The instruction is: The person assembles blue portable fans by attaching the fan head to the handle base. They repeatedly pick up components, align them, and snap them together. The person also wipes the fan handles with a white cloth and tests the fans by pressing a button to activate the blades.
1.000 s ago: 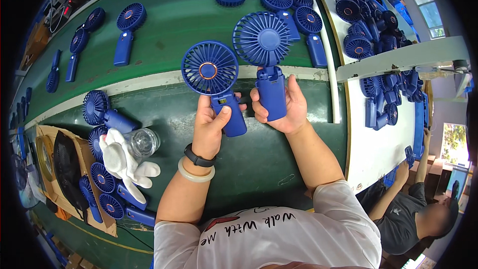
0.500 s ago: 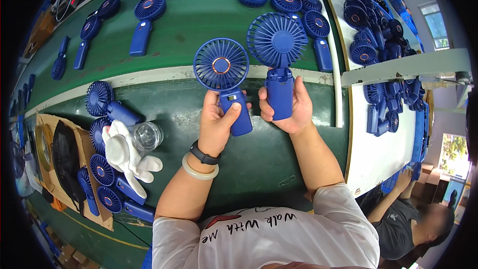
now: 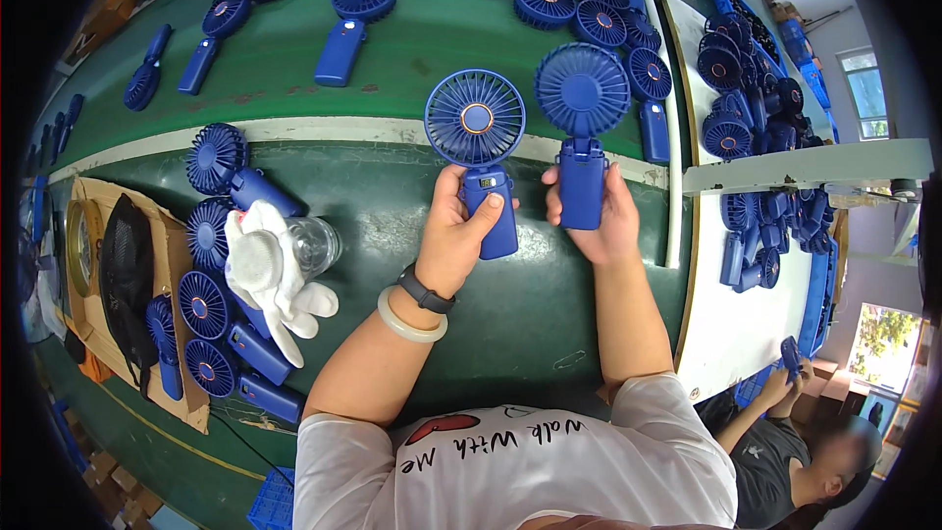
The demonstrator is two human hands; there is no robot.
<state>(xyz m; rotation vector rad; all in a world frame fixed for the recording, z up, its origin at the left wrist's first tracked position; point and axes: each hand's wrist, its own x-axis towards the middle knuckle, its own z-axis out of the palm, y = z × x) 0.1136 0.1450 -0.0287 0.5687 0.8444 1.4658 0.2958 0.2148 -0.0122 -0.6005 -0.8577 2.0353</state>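
Note:
My left hand (image 3: 457, 232) grips the handle of a blue handheld fan (image 3: 477, 137), held upright with its round grille facing me and a small lit display on the handle. My right hand (image 3: 601, 216) grips the handle of a second blue handheld fan (image 3: 583, 108), also upright, seen from its back. The two fans stand side by side above the green table (image 3: 392, 39), a small gap between them. A dark watch and a pale bangle sit on my left wrist.
More blue fans lie at the far left (image 3: 345, 25), in a pile at the far right (image 3: 599, 10) and on the white bench (image 3: 756, 98). To my left are fans (image 3: 221, 162), a white glove (image 3: 267, 270), a clear jar (image 3: 312, 243) and a cardboard tray (image 3: 108, 285). Another person (image 3: 795, 451) sits at lower right.
Both hands have shifted slightly right and toward me with the fans. The left fan stands straighter than before. Both grips are unchanged.

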